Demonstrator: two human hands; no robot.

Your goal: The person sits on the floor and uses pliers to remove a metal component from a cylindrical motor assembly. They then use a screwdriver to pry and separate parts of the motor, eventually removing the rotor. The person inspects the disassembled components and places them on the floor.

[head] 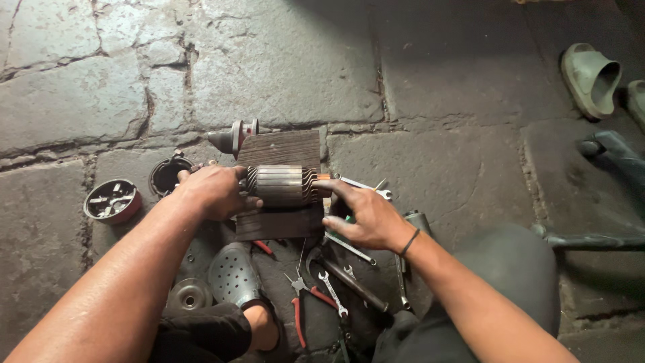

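A motor armature (282, 184), a grey laminated cylinder with copper windings at both ends, lies across a dark wooden block (281, 149) on the stone floor. My left hand (213, 191) grips its left end. My right hand (366, 214) has its fingers on the right end, near the orange shaft tip. A black band circles my right wrist.
Red-handled pliers (300, 306), spanners (334, 294) and a long dark bar (353, 284) lie by my right forearm. A red round end cover (112, 200), a black ring (168, 175), a grey-and-red cone part (235, 136) and a disc (189, 296) sit left. Green sandals (592, 77) rest top right.
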